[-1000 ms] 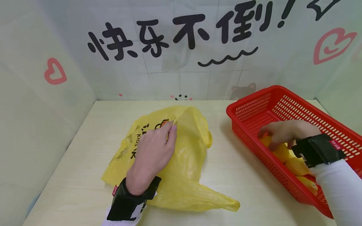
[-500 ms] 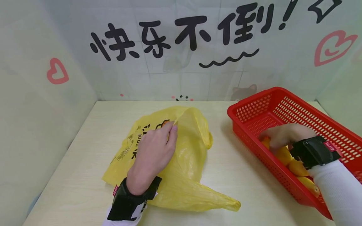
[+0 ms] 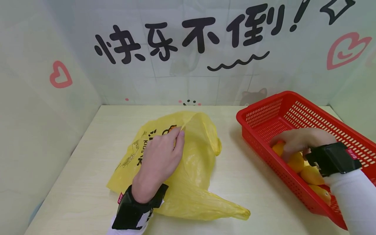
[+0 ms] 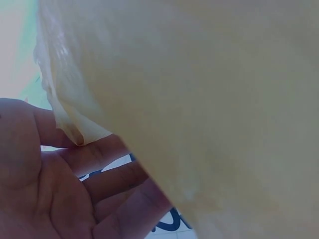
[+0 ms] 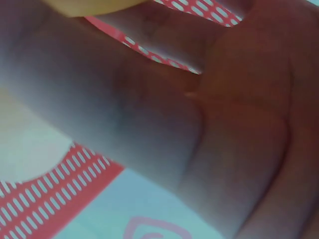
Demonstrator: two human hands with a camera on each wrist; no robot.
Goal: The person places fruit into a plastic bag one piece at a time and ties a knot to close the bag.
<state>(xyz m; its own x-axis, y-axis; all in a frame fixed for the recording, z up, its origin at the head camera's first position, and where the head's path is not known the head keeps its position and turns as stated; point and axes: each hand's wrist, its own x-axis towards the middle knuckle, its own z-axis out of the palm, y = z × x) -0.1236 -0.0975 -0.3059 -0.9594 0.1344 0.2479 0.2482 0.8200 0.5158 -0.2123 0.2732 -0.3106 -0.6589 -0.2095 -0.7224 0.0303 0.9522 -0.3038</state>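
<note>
A yellow plastic bag (image 3: 188, 182) with dark print lies on the table, its mouth raised on one side. My left hand (image 3: 160, 156) pinches the bag's edge between thumb and fingers; in the left wrist view the thin sheet (image 4: 199, 109) hides the fingertips. Over at the right, my right hand (image 3: 302, 140) reaches down into a red plastic basket (image 3: 258, 147). Its fingers curl round a yellow-orange fruit (image 3: 278, 148), partly covered by them. Further yellow fruits (image 3: 312, 175) lie along the basket's near side. A yellow surface (image 5: 99, 6) shows by the fingers in the right wrist view.
The pale wooden table (image 3: 85, 163) is bounded by a printed back wall (image 3: 188, 85) and side walls. High slotted sides surround the basket. One handle of the bag (image 3: 235, 210) trails toward the front right.
Inside the basket my right hand shifts slightly, and its fingers settle round an orange-yellow fruit. My left hand keeps its hold on the bag's edge, and the bag stays put.
</note>
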